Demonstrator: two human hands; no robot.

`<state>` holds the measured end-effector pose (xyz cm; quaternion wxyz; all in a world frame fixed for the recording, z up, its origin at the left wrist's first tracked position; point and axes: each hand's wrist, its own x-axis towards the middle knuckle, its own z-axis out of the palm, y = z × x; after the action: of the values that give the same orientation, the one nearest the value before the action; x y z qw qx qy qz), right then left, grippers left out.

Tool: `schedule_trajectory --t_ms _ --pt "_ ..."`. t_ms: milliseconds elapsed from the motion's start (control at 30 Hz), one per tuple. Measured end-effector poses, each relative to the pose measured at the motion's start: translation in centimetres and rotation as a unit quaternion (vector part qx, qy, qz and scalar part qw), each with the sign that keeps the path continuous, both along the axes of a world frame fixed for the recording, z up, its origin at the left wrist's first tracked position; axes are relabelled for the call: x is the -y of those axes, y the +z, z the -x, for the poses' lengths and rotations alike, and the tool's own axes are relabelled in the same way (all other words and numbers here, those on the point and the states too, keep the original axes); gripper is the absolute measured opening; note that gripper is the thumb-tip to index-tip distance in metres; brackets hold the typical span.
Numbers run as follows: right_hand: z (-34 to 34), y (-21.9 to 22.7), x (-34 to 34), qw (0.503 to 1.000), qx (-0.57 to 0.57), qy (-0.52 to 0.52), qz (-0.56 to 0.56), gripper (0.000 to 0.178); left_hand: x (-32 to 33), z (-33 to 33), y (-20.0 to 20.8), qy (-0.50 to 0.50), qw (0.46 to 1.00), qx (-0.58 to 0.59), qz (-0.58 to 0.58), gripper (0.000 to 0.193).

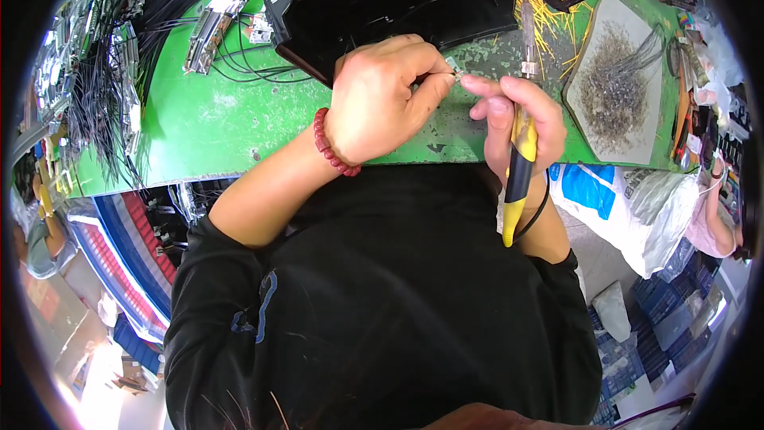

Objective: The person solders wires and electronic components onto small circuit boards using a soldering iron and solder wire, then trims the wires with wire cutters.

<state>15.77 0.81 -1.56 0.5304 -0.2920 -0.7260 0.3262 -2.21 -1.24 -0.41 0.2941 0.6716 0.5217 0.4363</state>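
My left hand [382, 99], with a red bead bracelet [325, 139] on its wrist, has thumb and forefinger pinched together over the green bench. A tiny pale and dark bit shows at their tips, too small to name. In my right hand [525, 115] a yellow and black soldering iron [520, 175] is held by the handle, its metal shaft [527, 28] pointing away from me. The right forefinger reaches toward the left fingertips and nearly meets them. Behind the left hand lies a large black plastic housing [382, 12].
Bundled black wires and silvery metal parts [123, 72] crowd the left side. A metal piece with black leads [215, 28] lies beside the housing. Yellow sticks [549, 24] are scattered behind the iron. Right of them sits a grey board with dark residue [617, 84]. White bags [645, 207] stand below the bench's right edge.
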Motion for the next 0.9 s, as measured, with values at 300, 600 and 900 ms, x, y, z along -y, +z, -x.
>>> schedule_trajectory --t_ms 300,600,900 --pt "0.1 -0.3 0.3 0.993 -0.048 0.013 0.110 0.026 -0.1 0.1 -0.1 0.005 0.999 -0.027 -0.036 0.006" --pt "1.0 -0.1 -0.4 0.994 0.022 0.006 0.107 0.040 0.1 0.0 -0.5 0.025 0.989 -0.097 -0.113 0.008" --pt "1.1 0.1 -0.7 0.974 -0.049 0.041 0.216 0.034 0.1 0.1 -0.5 0.019 0.999 0.027 -0.043 0.007"
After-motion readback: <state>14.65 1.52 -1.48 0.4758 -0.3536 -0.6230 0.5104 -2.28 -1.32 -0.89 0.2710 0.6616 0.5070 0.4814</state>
